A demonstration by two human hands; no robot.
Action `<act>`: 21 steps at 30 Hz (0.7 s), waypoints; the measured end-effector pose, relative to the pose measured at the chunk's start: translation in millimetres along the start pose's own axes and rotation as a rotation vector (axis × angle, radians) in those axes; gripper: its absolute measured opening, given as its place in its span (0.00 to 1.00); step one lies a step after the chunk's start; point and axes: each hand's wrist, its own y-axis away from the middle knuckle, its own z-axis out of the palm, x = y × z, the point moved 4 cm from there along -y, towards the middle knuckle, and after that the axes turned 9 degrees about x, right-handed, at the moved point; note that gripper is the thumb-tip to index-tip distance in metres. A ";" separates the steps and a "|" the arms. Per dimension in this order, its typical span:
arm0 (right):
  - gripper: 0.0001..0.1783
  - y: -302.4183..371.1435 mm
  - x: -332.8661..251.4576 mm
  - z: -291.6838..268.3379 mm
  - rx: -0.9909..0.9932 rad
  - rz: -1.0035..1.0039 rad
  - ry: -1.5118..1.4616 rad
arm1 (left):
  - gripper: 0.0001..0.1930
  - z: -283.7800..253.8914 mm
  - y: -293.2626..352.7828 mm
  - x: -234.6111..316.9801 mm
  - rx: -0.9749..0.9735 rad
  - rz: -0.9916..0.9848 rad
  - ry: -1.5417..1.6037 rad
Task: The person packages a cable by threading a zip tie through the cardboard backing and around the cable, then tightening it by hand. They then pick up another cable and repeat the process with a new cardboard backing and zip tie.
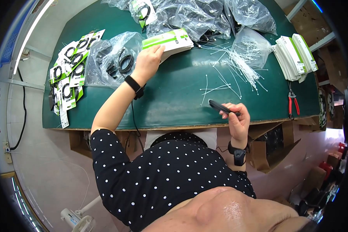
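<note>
My left hand [147, 63] reaches to the back of the table, its fingers closed at the near left edge of a stack of white and green packaging cards [174, 40]. Whether they pinch one card or several is hidden. Close to the front edge, my right hand [237, 119] grips a slim black bundle [219, 106] between thumb and fingers. It may be a coiled cable seen edge-on; its kind is unclear. Just beyond it are loose white cable ties [224, 86], with a thicker heap of cable ties [245, 69] farther right.
Carded black cables [67, 92] lie piled at the left, beside a clear bag [98, 65] with coiled cables [126, 63]. More plastic bags [181, 15] cover the back. Right are card stacks [288, 58] and red-handled cutters [292, 103]. An open carton [272, 149] stands below.
</note>
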 end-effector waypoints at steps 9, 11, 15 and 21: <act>0.08 -18.3 -19.8 8.7 0.104 -0.156 0.319 | 0.13 -98.6 57.0 129.5 -0.155 0.168 0.308; 0.09 -21.5 -13.3 34.5 -0.265 -0.232 0.530 | 0.13 -100.6 77.7 144.6 -0.198 0.172 0.486; 0.10 -16.9 6.1 68.3 -0.509 -0.154 0.539 | 0.13 -94.4 103.4 149.4 -0.133 0.087 0.605; 0.10 2.4 25.3 74.5 -0.601 0.009 0.553 | 0.10 -90.1 111.8 144.5 0.059 -0.009 0.644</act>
